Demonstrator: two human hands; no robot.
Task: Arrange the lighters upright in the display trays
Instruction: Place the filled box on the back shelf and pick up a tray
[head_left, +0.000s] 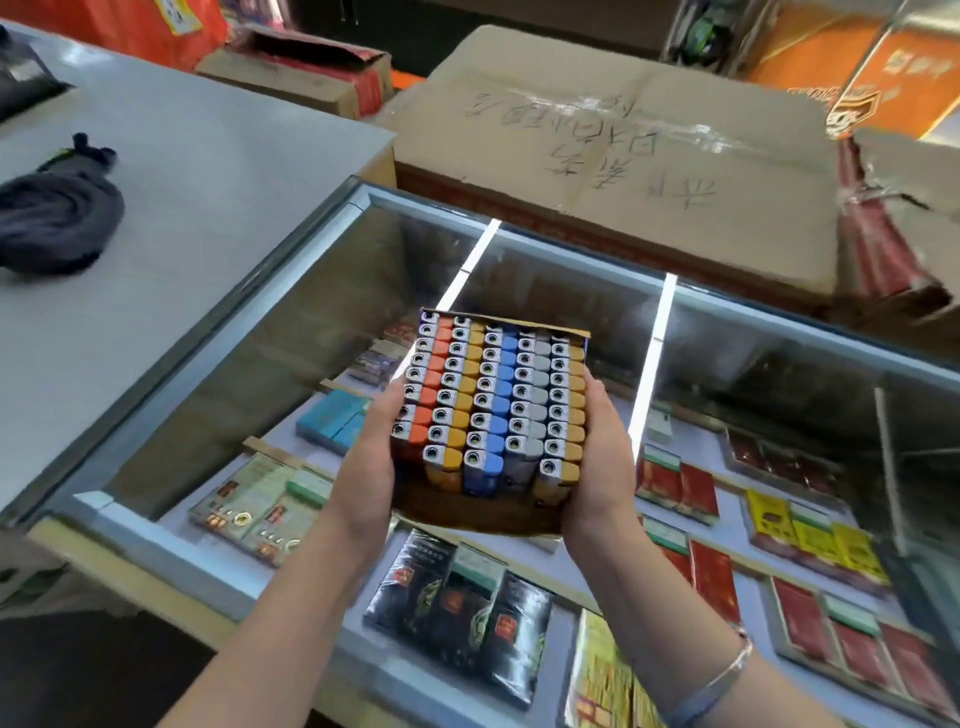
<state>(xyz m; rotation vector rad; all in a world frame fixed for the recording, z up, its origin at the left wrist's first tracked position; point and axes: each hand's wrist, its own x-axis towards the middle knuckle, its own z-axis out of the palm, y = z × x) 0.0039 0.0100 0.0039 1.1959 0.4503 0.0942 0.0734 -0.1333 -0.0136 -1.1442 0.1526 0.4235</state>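
A cardboard display tray (467, 519) full of lighters (493, 395) is held in the air above the glass counter. The lighters stand upright in several rows: orange, yellow, blue, grey and yellow, metal tops facing me. My left hand (371, 457) grips the tray's left side. My right hand (600, 457) grips its right side, fingers under the base. A few slots at the near left end of the orange row look empty.
Below is a glass display case (249, 364) with cigarette packs inside. A white table (171, 208) with a dark cloth bundle (52, 218) lies to the left. Large cardboard boxes (623, 156) stand behind the counter.
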